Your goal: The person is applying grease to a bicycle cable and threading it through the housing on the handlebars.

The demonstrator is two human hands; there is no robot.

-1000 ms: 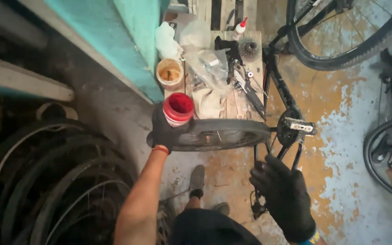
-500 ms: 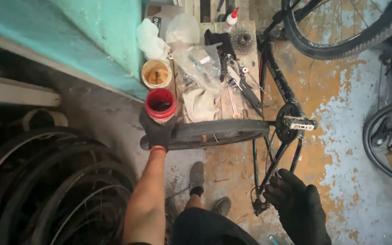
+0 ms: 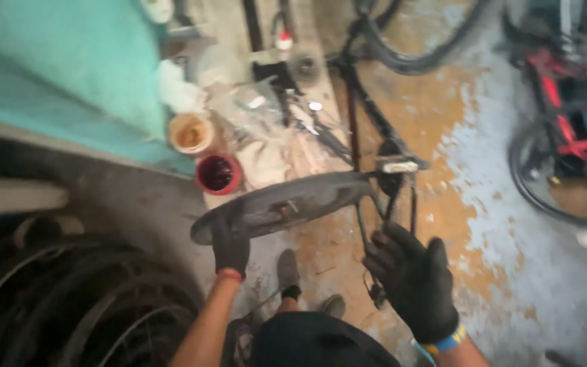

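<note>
Gripping the near end of a long dark curved mudguard (image 3: 287, 204): left hand (image 3: 229, 248), black-gloved, fingers closed over its edge. Held roughly level, stretching from the left hand up and rightward, far end reaching the bicycle frame (image 3: 361, 122) beside a pale pedal (image 3: 397, 165). Right hand (image 3: 412, 282), also black-gloved, loose and empty, fingers half spread, hovering just beside the lower frame tubes; whether touching them, cannot tell. Blue and yellow band at that wrist.

Just beyond the mudguard, a red tub (image 3: 218, 174) standing uncovered, dark contents inside, on the front edge of a cluttered wooden desk (image 3: 307, 146). Beside it, farther back, a white tub (image 3: 191, 133) of orange-brown paste. Behind those, a crumpled clear plastic bag (image 3: 249, 109), a white rag (image 3: 176, 92), scattered small tools, and a small bottle with a red cap (image 3: 282, 41).

Teal-painted wall panel (image 3: 56, 75) on the left. Below it, a heap of old tyres and rims (image 3: 69, 299) on the floor. Worn concrete floor (image 3: 497, 204), orange and grey patches. Black wheel (image 3: 416, 54) at the top, red bicycle (image 3: 565, 115) on the right. Own shoe (image 3: 288, 272) visible below the mudguard.
</note>
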